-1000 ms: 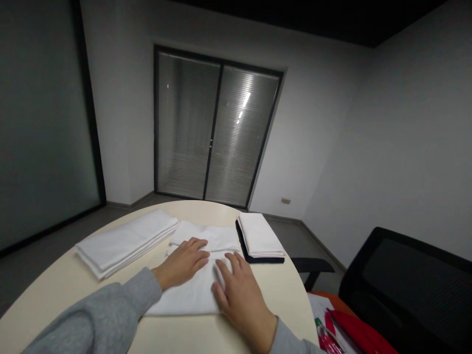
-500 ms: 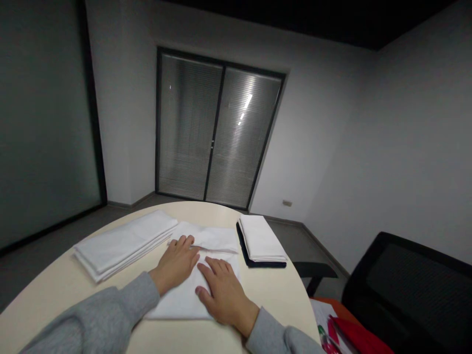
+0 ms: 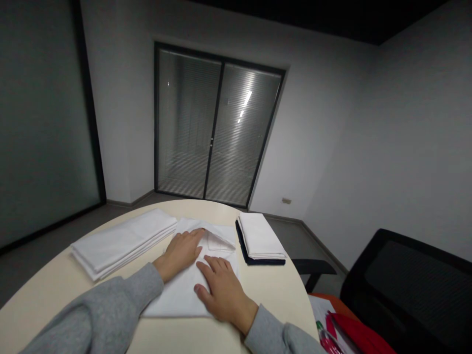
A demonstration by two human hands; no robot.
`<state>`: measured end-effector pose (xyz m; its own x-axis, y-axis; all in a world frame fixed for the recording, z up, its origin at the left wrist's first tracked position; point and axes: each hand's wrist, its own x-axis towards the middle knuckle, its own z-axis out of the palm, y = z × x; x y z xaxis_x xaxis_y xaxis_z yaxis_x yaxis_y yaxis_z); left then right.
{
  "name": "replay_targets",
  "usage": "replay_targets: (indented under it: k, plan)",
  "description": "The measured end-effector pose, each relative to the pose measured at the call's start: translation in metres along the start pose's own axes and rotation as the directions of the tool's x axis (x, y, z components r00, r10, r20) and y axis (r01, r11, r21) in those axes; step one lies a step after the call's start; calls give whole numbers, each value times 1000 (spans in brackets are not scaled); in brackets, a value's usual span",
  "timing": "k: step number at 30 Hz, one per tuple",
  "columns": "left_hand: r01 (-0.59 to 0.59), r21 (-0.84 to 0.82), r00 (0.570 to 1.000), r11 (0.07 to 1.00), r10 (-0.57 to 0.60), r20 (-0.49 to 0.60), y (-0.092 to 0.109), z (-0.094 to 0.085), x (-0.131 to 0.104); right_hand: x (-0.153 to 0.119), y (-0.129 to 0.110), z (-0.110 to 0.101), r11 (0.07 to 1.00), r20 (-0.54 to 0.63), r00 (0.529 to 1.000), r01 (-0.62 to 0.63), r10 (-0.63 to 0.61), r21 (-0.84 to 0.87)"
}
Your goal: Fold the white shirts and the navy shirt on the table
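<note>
A white folded cloth (image 3: 177, 297) lies flat on the table in front of me. My left hand (image 3: 181, 253) rests on its left half, fingers stretched forward and thumb apart from them. Its fingertips touch a raised flap (image 3: 221, 239) near the far end, where an inner layer shows beneath the slanting edge. What lies under these fingers is hidden. Palm down on the cloth's right half is my right hand (image 3: 224, 292), its fingers extended and thumb spread to the left. Nothing is visible in its grasp.
A stack of folded white cloths (image 3: 125, 243) sits left on the round table (image 3: 177, 337). To the right, a folded white cloth (image 3: 260, 236) rests on a dark one (image 3: 258, 261). A black chair (image 3: 409, 290) stands at right, with a red item (image 3: 359, 332) beside it.
My left hand has moved slightly forward and right, its fingers drawing together. The cloth's far flap has lifted and slanted near its fingertips. My right hand has stayed nearly still.
</note>
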<state>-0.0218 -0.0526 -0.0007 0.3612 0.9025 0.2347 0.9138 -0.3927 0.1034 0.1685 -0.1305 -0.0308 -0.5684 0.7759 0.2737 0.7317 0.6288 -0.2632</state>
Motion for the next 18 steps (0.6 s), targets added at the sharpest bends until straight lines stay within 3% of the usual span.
replay_targets:
  k: [2,5,8,11,13,16,18]
  plan:
    - [-156,-96,988,983,157,-5,2,0,5,1,0,0,1000,-12,1000,-2,2,1]
    - [-375,-190,924,907,382,-3,7,3,15,1,-1,-1,1000,-22,1000,-14,14,1]
    - [-431,-174,896,885,442,31,12,6,25,0,-2,-2,1000,-23,1000,-19,19,-1]
    - [-417,-74,900,906,423,106,18,9,30,-1,-3,-4,1000,-22,999,-25,25,6]
    - [-374,50,925,926,369,93,21,11,35,-1,-3,-5,999,-21,999,-31,32,10]
    - [-195,223,975,955,214,-66,21,13,52,-1,-2,-4,999,-23,999,-31,32,25]
    - [-74,271,977,960,124,-173,18,7,71,-1,-1,-2,998,-27,999,-37,38,46]
